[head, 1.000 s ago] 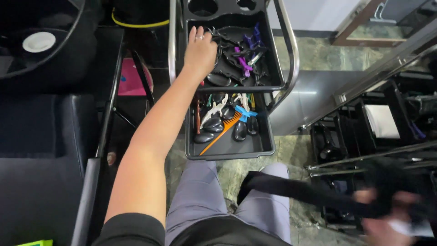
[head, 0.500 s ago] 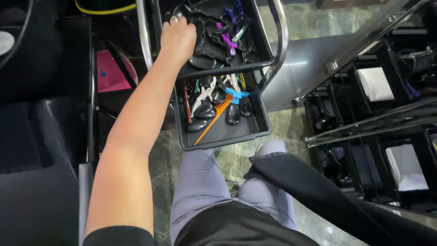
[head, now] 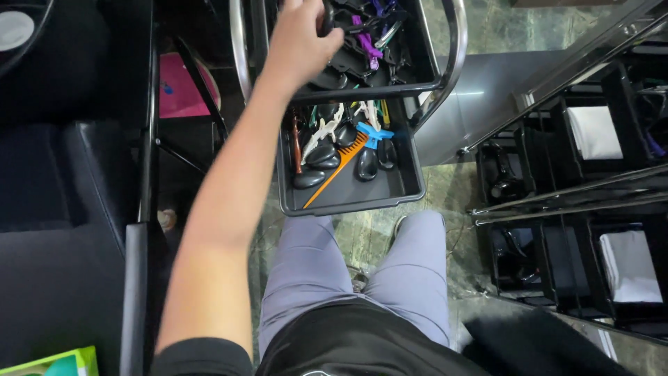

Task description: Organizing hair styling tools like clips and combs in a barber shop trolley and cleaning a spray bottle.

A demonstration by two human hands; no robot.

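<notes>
My left hand (head: 300, 43) reaches into the top tray (head: 417, 66) of a black salon trolley. Its fingers are closed around a black hair clip (head: 325, 17) at the top edge of the view. The tray holds several black clips and a few purple clips (head: 367, 38). Below it, a pulled-out drawer (head: 410, 177) holds an orange comb (head: 339, 175), a blue clip (head: 376, 134) and several black oval clips (head: 367, 164). My right hand is out of view.
Chrome tubes (head: 456, 56) frame the trolley. A black chair (head: 56, 209) stands at left, with a pink item (head: 182, 87) behind it. At right a second trolley (head: 557, 202) holds white folded cloths (head: 595, 132). My grey-trousered legs (head: 306, 271) are below the drawer.
My left hand went from lying flat on the clips to closing around a black clip. The black cloth and my right hand at lower right have left the view.
</notes>
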